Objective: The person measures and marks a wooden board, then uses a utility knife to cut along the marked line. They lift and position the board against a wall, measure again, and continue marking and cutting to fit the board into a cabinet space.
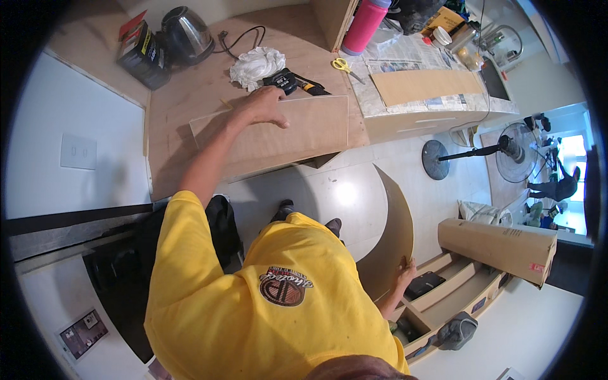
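Observation:
My left hand [263, 107] is stretched over the wooden worktop, thumb apart from the fingers. Its fingers reach beside a black tape measure [279, 81]; whether they touch it I cannot tell. Under and beside this hand lies a thin, pale brown rectangular board [310, 123]. A black-and-orange handled tool [310, 85] rests just past the board's far edge. Low on the right, my right hand [404, 273] grips the edge of a bent brown sheet [391, 240], which stands curved beside my body.
On the worktop [174, 136] are a kettle [187, 35], a dark box [142, 54], crumpled white cloth or paper [258, 66] and yellow scissors [349, 68]. Another brown sheet [425, 87] lies right. A fan [472, 154], long carton [497, 246] and open wooden compartments [451, 297] stand right. Someone [560, 187] is far off.

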`<action>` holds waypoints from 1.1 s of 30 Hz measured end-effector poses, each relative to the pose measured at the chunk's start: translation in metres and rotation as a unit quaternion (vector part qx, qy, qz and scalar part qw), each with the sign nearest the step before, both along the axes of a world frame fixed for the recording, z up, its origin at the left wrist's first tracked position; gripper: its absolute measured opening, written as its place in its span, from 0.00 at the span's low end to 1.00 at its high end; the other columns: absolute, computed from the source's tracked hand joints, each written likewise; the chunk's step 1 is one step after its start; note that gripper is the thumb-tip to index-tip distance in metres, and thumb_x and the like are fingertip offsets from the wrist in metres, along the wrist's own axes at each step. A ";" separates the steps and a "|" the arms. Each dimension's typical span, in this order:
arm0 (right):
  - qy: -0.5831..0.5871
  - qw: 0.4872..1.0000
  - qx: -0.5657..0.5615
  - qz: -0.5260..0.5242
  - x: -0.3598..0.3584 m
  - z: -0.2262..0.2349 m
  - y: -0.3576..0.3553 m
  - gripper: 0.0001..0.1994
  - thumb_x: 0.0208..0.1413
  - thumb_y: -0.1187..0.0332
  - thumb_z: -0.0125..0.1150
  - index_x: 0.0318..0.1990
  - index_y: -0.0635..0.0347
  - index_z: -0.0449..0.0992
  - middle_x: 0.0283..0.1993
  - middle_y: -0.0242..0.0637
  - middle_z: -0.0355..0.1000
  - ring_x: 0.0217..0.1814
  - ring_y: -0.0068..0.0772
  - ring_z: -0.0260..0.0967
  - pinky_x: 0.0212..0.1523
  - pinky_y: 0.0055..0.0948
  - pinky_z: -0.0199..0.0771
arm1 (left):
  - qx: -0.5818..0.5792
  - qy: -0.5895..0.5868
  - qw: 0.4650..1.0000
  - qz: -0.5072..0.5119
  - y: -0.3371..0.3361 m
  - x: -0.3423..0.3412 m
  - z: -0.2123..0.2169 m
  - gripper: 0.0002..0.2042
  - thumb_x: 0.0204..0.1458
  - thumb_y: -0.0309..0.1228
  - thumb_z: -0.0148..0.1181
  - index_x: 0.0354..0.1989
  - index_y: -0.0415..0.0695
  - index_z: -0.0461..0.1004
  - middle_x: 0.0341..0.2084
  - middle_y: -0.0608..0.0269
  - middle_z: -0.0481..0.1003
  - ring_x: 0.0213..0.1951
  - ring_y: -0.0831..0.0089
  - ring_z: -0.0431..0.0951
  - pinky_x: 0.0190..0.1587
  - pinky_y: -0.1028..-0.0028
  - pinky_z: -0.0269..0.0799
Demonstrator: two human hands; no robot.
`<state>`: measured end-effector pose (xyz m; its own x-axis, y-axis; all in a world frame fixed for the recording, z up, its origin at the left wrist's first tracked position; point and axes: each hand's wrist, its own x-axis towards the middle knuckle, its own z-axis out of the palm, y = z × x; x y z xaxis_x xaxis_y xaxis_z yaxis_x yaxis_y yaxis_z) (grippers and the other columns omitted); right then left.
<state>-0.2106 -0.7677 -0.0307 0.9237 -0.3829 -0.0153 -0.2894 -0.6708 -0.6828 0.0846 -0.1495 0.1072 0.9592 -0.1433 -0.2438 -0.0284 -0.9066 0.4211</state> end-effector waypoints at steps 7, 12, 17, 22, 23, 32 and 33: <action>-0.088 0.994 0.025 0.058 -0.001 0.000 0.026 0.13 0.57 0.77 0.54 0.48 0.66 0.77 0.38 0.47 0.71 0.42 0.45 0.73 0.44 0.37 0.73 | -0.034 -0.057 0.998 -0.022 -0.019 -0.049 0.026 0.28 0.47 0.40 0.74 0.54 0.36 0.77 0.49 0.39 0.77 0.55 0.44 0.75 0.59 0.57 0.71; -0.075 0.989 0.130 -0.004 -0.004 0.028 0.062 0.28 0.49 0.89 0.48 0.58 0.66 0.77 0.57 0.39 0.70 0.58 0.36 0.73 0.60 0.31 0.71 | -0.089 0.023 0.959 0.267 0.050 -0.097 0.034 0.30 0.53 0.46 0.71 0.56 0.34 0.76 0.47 0.48 0.81 0.51 0.60 0.79 0.56 0.62 0.72; -0.156 0.970 -0.182 -0.031 -0.008 0.054 0.093 0.23 0.52 0.84 0.53 0.56 0.62 0.79 0.53 0.52 0.78 0.55 0.52 0.78 0.57 0.38 0.77 | -0.297 -0.140 0.887 0.326 0.196 -0.137 0.022 0.25 0.59 0.35 0.67 0.59 0.29 0.73 0.53 0.52 0.78 0.52 0.69 0.76 0.58 0.70 0.69; -0.250 0.945 -0.210 -0.020 0.003 0.064 0.102 0.16 0.58 0.79 0.59 0.54 0.63 0.81 0.53 0.48 0.79 0.56 0.49 0.78 0.58 0.40 0.79 | -0.238 -0.059 0.869 0.430 0.302 -0.136 -0.049 0.26 0.60 0.35 0.66 0.61 0.30 0.71 0.55 0.51 0.77 0.53 0.66 0.76 0.59 0.70 0.69; -0.260 0.936 -0.238 -0.015 0.006 0.067 0.102 0.15 0.58 0.78 0.62 0.54 0.63 0.81 0.53 0.48 0.78 0.56 0.48 0.78 0.59 0.39 0.78 | -0.200 -0.063 0.872 0.442 0.310 -0.137 -0.065 0.26 0.59 0.35 0.66 0.61 0.29 0.71 0.55 0.49 0.77 0.54 0.64 0.76 0.59 0.69 0.69; -0.270 0.953 -0.093 -0.098 0.023 0.088 0.123 0.23 0.51 0.88 0.52 0.55 0.65 0.79 0.54 0.52 0.77 0.58 0.48 0.75 0.62 0.38 0.72 | -0.238 -0.138 0.954 0.116 0.083 -0.128 -0.060 0.22 0.54 0.28 0.65 0.59 0.38 0.74 0.55 0.47 0.77 0.57 0.58 0.76 0.61 0.62 0.71; -0.282 0.949 -0.080 -0.117 0.027 0.087 0.128 0.27 0.49 0.89 0.47 0.57 0.63 0.79 0.56 0.51 0.76 0.60 0.45 0.74 0.62 0.35 0.69 | -0.321 0.001 0.946 0.052 0.020 -0.140 -0.059 0.28 0.54 0.30 0.67 0.64 0.38 0.69 0.60 0.49 0.73 0.61 0.59 0.73 0.64 0.63 0.69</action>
<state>-0.1839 -0.6399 0.0559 0.6571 -0.5341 0.5319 -0.0613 -0.7412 -0.6685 -0.0553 -0.1300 0.0483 0.9760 -0.1665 -0.1402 0.0482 -0.4628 0.8851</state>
